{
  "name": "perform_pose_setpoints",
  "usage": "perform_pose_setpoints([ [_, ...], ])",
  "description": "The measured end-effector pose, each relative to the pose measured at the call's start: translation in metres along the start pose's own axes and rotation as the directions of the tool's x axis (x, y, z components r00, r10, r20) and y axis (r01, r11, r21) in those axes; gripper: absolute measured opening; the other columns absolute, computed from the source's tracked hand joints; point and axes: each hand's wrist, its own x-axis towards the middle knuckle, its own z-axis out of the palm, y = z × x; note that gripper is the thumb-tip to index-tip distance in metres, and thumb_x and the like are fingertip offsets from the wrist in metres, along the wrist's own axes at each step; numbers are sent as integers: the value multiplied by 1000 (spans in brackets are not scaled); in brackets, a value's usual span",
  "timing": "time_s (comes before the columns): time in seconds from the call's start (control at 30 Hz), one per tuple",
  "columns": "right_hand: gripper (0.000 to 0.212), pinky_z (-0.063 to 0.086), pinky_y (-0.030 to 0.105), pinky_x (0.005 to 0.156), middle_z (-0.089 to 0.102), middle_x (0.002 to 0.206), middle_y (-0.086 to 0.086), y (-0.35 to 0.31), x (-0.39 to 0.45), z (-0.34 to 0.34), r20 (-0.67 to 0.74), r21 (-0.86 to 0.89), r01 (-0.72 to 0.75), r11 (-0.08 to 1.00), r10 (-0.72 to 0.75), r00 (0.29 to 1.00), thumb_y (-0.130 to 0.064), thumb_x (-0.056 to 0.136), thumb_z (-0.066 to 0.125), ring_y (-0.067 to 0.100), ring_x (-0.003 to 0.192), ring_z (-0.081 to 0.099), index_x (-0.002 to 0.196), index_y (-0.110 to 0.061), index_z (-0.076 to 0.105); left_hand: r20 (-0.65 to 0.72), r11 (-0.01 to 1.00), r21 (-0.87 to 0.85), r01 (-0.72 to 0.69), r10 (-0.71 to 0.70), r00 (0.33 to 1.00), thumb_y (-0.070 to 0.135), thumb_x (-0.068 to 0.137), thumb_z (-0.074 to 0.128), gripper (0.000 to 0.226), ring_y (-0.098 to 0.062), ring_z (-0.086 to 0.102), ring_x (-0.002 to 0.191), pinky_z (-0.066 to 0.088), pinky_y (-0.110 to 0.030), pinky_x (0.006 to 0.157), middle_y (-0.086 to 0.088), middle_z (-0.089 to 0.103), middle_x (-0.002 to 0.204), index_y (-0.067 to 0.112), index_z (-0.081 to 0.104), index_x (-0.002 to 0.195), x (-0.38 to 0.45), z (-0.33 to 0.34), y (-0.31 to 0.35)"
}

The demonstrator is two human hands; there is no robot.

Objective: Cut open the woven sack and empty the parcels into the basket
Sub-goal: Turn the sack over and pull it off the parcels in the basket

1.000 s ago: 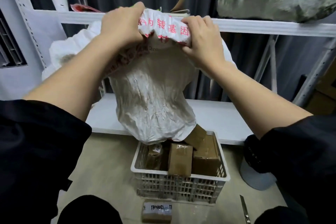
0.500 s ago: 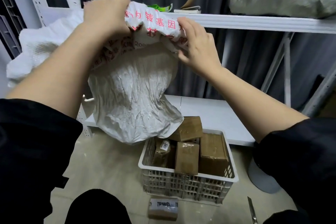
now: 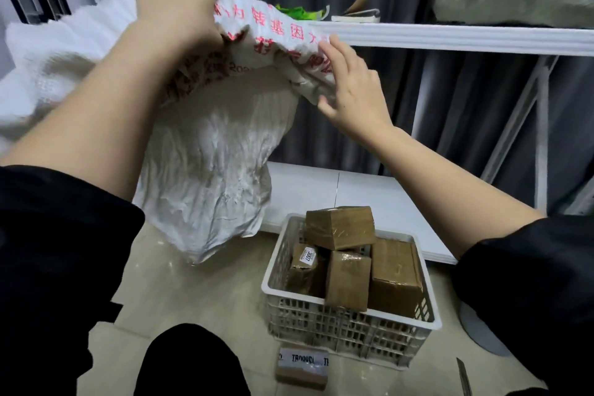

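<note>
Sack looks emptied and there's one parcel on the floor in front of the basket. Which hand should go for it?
Right, probably. The right hand only touches the sack with loose fingers, while the left hand keeps the grip that holds it up. The stray parcel lies by the basket, nearer the right side.

- the woven sack (image 3: 209, 151) has red Chinese characters printed across its bunched-up top. I can make out something like 内 转 基 因 in the upper row, the rest gets lost in the folds
- lower down on the same sack there's a smaller red "202..." that looks like the start of a number, cut off by a crease
- one brown parcel (image 3: 303, 267) in the white basket (image 3: 353, 328) has a white sticker reading "3007", with tiny print above it that's too small to read
- the small package on the floor (image 3: 302, 370) in front of the basket has a pale band with black letters, roughly "TR000CL", blurry so don't quote me
</note>
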Motion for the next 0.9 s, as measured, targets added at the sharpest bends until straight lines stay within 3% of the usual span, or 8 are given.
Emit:
perform_pose_setpoints([
  [0.23,68,43,43,82,39,145,5,-5,-28,35,281,9,-5,1000,2,960,-29,82,59,30,119,48,144,-18,32,285,984,-46,173,-153,946,39,83,59,38,-40,59,100,38,-37,72,-20,62,106,13,44,106,-38,88,-9],
  [0.5,56,49,40,85,48,135,3,-17,-82,95,522,136,-75,988,-7,853,-27,82,56,25,120,47,136,-21,42,524,936,29,349,-312,792,35,81,60,52,-36,58,110,44,-37,81,-16,61,118,13,42,125,-91,175,-7],
  [0.73,49,45,38,89,50,133,4,-24,-123,137,660,162,-153,975,9,751,-27,85,56,25,121,47,133,-21,45,643,897,34,441,-358,677,37,83,58,55,-34,58,112,43,-36,82,-15,61,119,14,36,129,-143,250,0],
  [0.9,27,49,35,79,66,114,1,-29,-159,166,772,136,-216,967,33,635,-29,88,48,25,102,63,113,-25,59,669,849,61,526,-426,609,33,87,56,49,-38,57,111,44,-40,86,-19,59,120,11,35,126,-186,297,5],
])
